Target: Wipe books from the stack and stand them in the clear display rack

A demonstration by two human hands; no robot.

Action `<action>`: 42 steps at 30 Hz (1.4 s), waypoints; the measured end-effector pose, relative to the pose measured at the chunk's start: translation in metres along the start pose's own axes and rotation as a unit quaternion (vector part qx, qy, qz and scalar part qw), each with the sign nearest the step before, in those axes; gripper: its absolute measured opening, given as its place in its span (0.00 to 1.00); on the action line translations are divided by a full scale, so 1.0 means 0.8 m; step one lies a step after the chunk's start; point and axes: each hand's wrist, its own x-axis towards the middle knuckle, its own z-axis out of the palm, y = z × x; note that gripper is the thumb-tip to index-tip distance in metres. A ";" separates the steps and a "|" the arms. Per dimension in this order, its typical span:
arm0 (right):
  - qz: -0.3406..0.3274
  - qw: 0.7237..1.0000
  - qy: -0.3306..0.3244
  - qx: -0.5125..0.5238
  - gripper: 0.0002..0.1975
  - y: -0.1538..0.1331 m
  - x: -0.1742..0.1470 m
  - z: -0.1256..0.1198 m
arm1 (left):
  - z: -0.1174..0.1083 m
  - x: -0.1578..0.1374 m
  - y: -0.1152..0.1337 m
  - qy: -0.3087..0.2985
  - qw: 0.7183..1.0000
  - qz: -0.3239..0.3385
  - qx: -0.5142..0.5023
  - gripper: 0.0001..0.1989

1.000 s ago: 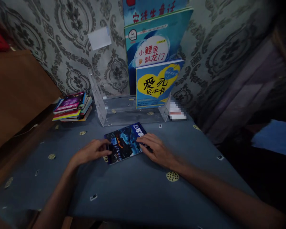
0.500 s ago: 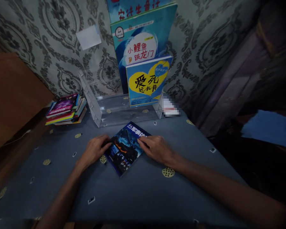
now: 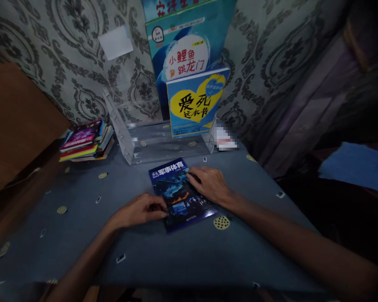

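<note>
A dark blue magazine (image 3: 178, 188) with white Chinese characters across its top lies flat on the table, its title facing me. At its lower left edge my left hand (image 3: 143, 209) grips with bent fingers, thumb on the edge. My right hand (image 3: 209, 182) is on the upper right edge, thumb and fingers closed on it; the undersides of the fingers are hidden. Just beyond the magazine stands a clear acrylic rack (image 3: 157, 153). In it a blue book with a yellow heart (image 3: 192, 105) leans before a teal book (image 3: 189, 40).
Several books (image 3: 85, 140) are stacked at the back left, near a brown panel (image 3: 19, 121). A white card (image 3: 116, 42) is on the patterned wall. A partly blurred white item (image 3: 225, 140) lies right of the rack. Blue cloth (image 3: 355, 167) is at far right.
The magazine has turned counterclockwise on the table, so its title now runs across the far edge. My left hand has moved right and nearer me; my right hand has shifted slightly away.
</note>
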 end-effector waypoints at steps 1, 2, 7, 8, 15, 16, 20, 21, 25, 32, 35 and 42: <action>0.001 1.000 -0.005 0.003 0.12 0.000 0.000 0.000 | 0.000 0.001 -0.001 -0.004 1.000 0.003 0.006 0.14; 0.003 1.000 -0.008 0.005 0.12 0.001 0.000 0.001 | -0.001 0.002 -0.002 0.002 1.000 0.004 0.020 0.14; -0.003 1.000 -0.012 0.002 0.12 0.002 -0.002 0.003 | -0.006 0.006 -0.015 0.227 0.944 0.000 0.240 0.10; -0.002 1.000 -0.010 -0.002 0.12 0.002 -0.003 0.003 | -0.006 0.007 -0.018 0.266 0.924 0.003 0.276 0.09; -0.010 1.000 0.013 -0.010 0.11 0.009 -0.016 0.003 | 0.004 0.018 -0.027 0.289 0.902 0.039 0.319 0.08; -0.011 1.000 0.015 -0.007 0.11 0.012 -0.019 0.002 | 0.005 0.021 -0.026 0.290 0.902 0.044 0.316 0.08; -0.017 0.999 0.034 -0.002 0.12 0.030 -0.036 -0.001 | 0.011 0.037 -0.016 0.270 0.906 0.070 0.317 0.07; -0.013 0.999 0.041 -0.003 0.13 0.035 -0.040 -0.002 | 0.013 0.042 -0.013 0.260 0.908 0.078 0.319 0.07; 0.015 0.998 0.055 -0.007 0.14 0.057 -0.051 -0.006 | 0.021 0.062 0.001 0.243 0.911 0.108 0.316 0.06; 0.068 0.996 0.049 -0.038 0.16 0.079 -0.049 -0.012 | 0.033 0.087 0.009 0.253 0.913 0.140 0.287 0.07; 0.078 0.995 0.042 -0.037 0.16 0.082 -0.048 -0.013 | 0.037 0.090 0.004 0.273 0.916 0.153 0.251 0.08; 0.084 0.995 0.047 0.002 0.18 0.087 -0.049 -0.011 | 0.038 0.082 0.000 0.271 0.929 0.132 0.216 0.06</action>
